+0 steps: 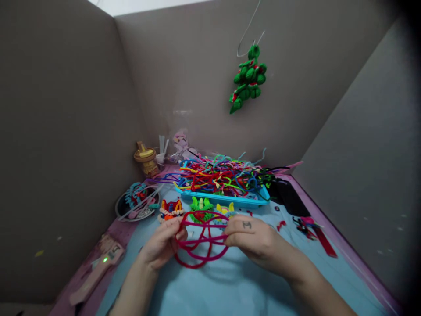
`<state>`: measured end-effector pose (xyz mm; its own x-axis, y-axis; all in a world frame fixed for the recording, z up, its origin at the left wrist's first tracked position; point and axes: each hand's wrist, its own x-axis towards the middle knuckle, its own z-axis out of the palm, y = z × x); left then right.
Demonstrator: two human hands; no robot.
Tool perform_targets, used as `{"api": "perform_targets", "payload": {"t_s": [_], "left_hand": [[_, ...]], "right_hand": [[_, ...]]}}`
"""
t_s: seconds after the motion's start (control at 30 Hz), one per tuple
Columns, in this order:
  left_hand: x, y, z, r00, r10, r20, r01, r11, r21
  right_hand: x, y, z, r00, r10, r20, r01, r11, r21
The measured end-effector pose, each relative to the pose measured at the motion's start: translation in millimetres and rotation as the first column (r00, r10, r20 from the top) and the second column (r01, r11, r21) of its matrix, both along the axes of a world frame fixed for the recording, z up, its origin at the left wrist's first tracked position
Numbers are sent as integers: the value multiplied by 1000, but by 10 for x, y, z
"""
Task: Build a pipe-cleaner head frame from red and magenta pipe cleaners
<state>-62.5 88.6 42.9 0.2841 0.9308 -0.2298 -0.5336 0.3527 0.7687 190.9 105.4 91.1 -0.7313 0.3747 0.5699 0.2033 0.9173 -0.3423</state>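
Between my two hands stretches a looped bundle of magenta and red pipe cleaners (210,256), raised above the blue table cover. The fingers of my left hand (164,243) close round the loops at their left side. On the right side, my right hand (253,235) pinches the strands between thumb and fingers. Just behind the bundle stand small pipe-cleaner figures: a red and orange one (171,208), a green one (201,205) and a yellow one (225,208), the last two partly hidden by the loops and my right hand.
A blue tray (223,200) heaped with colourful pipe cleaners stands behind the figures. A bowl (157,208) and a glue gun (101,265) with a green light lie left; a black phone (291,199) lies right. A green ornament (248,79) hangs from a wire. Grey walls surround the table.
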Motion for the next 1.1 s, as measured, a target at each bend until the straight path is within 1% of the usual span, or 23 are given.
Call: {"api": "perform_targets", "payload": {"t_s": [0.07,0.2,0.3,0.43,0.53,0.6,0.67,0.77,0.83,0.93,1.0,1.03,1.1], "left_hand": [[10,2,-23,999,21,-27,-21,1000,4],[20,13,-46,990,51,-134,-52,999,-4],[14,19,-36,982,109,-157,-109,994,10],[15,31,-33,971,175,-163,-172,985,33],[71,47,-68,928,226,-297,-204,973,106],[124,54,-104,894,236,-382,-189,969,157],[165,53,-135,882,239,-406,-167,964,206],[183,39,-147,856,272,-440,-164,950,266],[176,26,-130,817,287,-500,-155,945,289],[163,17,-97,735,316,-600,-126,933,337],[155,24,-92,703,321,-634,-109,931,349],[152,30,-97,708,309,-635,-103,935,340],[155,41,-115,763,274,-586,-110,948,299]], "right_hand": [[0,-7,-13,1000,8,8,-8,1000,2],[-19,-18,-16,999,19,-30,-18,1000,13],[-50,-25,-5,998,32,-56,-31,999,20],[-77,-14,-22,988,46,-146,-53,998,-43],[-84,5,-57,975,27,-219,-50,994,-101],[-96,12,-76,969,13,-247,-46,991,-127],[-117,14,-86,962,10,-274,-56,986,-159],[-151,17,-96,948,3,-319,-79,972,-224],[-164,26,-109,931,-42,-363,-52,968,-244],[-166,50,-134,891,-165,-423,64,968,-242],[-161,64,-146,871,-221,-440,120,962,-247],[-158,69,-147,867,-231,-441,129,960,-250],[-155,74,-145,870,-223,-439,121,961,-248]]}}
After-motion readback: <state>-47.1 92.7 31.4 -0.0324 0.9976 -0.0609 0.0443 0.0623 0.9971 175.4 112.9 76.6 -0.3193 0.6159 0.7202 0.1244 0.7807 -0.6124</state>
